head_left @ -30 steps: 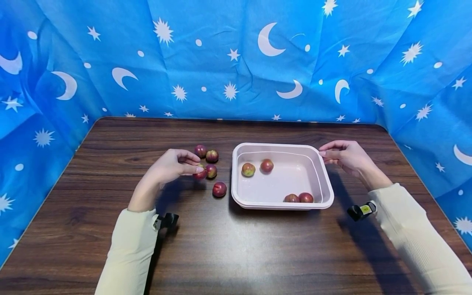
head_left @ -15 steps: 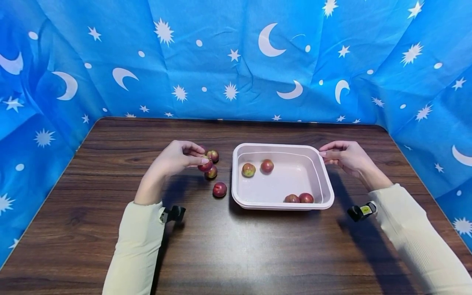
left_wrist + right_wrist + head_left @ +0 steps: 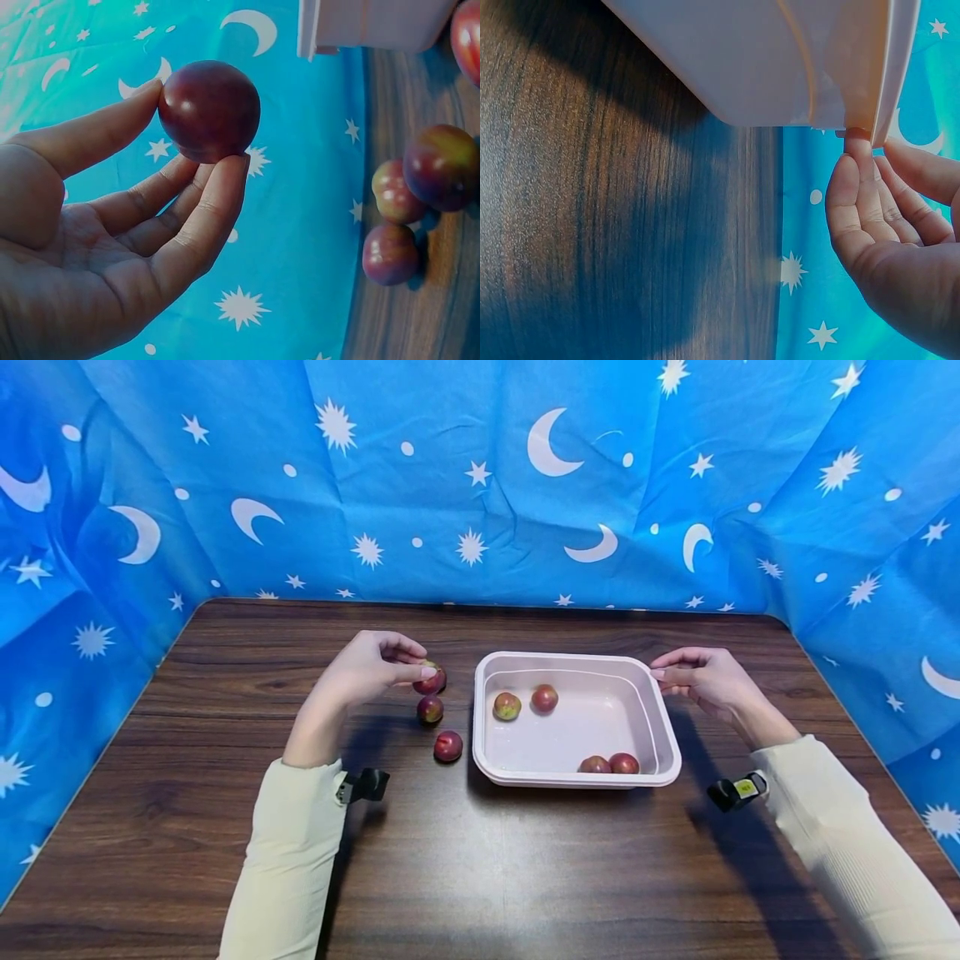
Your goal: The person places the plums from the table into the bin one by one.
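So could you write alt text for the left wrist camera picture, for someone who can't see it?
A left hand pinches a round dark red plum between thumb and fingertips, lifted clear of a wooden table. Three more plums sit together on that table, beside the corner of a pale pink tray, with blue star-and-moon cloth behind.

bare table (image 3: 480, 860) before tray (image 3: 577, 779)

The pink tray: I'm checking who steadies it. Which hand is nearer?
Right. The right hand touches the pink tray's far right corner; the left hand pinches a plum beside it.
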`<state>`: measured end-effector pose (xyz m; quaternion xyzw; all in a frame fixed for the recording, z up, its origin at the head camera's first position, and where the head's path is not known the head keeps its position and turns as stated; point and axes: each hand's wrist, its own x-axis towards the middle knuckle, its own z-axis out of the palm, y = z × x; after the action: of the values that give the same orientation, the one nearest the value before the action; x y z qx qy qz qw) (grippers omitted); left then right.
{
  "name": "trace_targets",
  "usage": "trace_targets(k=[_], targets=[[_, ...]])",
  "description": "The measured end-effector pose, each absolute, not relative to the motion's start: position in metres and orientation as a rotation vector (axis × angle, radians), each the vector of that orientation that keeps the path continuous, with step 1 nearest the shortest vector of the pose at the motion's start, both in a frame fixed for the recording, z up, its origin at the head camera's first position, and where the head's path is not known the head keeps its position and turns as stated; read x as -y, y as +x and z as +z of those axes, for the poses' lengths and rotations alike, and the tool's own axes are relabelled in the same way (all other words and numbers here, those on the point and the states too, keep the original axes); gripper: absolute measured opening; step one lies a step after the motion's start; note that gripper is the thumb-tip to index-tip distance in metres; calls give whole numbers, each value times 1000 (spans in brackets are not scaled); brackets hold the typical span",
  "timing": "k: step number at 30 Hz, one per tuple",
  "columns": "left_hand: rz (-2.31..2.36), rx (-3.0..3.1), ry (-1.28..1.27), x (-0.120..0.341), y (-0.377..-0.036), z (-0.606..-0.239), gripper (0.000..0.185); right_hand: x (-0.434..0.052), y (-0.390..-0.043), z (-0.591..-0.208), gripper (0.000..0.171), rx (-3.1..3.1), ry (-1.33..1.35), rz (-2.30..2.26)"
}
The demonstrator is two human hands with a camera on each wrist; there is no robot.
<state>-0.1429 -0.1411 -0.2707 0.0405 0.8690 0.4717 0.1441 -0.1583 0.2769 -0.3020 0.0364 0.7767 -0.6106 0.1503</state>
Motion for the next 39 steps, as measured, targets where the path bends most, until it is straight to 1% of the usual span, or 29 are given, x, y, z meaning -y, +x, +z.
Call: trace_targets(k=[3, 17, 22, 24, 27, 34, 39], targets=[[1373, -2505, 134, 139, -143, -268, 35, -277, -158, -302, 12, -2225, 108, -1760], [1393, -2506, 137, 125, -145, -263, 36, -278, -159, -304, 12, -2223, 95, -1768], [1406, -2507, 147, 118, -145, -262, 36, -278, -159, -304, 20, -2234, 93, -1755], [1414, -2506, 155, 116, -145, -261, 36, -278, -159, -304, 21, -2238, 94, -1751], [1415, -2506, 163, 113, -145, -260, 38, -278, -159, -303, 19, -2243, 96, -1745], [1443, -2461, 182, 102, -145, -260, 35, -277, -158, -302, 14, -2228, 110, -1755], [1439, -2460, 206, 96, -145, -261, 37, -276, -158, -301, 14, -2239, 118, -1740]])
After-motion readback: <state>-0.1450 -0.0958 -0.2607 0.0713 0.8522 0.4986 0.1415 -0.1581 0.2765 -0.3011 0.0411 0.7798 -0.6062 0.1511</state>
